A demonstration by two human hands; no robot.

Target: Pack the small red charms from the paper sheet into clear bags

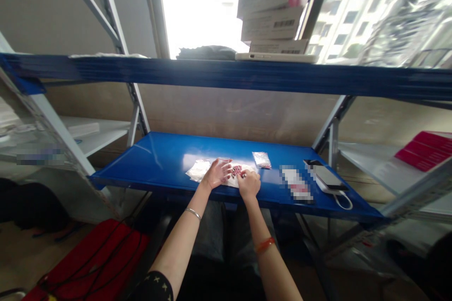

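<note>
Small dark-red pieces [236,170] lie in a loose pile on a white sheet or bag [231,182] near the front of the blue shelf. Over the left side of that sheet is my left hand [217,174], fingers spread, beside the pile. My right hand [249,183] rests at the pile's right edge with its fingers curled together. Whatever is between those fingertips is too small to make out. Left of my left hand are clear plastic bags [198,170]. A small filled clear packet [262,160] lies behind my right hand.
To the right are a blurred-out flat item [296,185], a phone [328,177] and a white cable [344,201]. An upper blue shelf [197,74] crosses above, bearing stacked white boxes [270,23]. Metal posts [63,127] stand at both sides. Pink boxes [427,150] sit far right.
</note>
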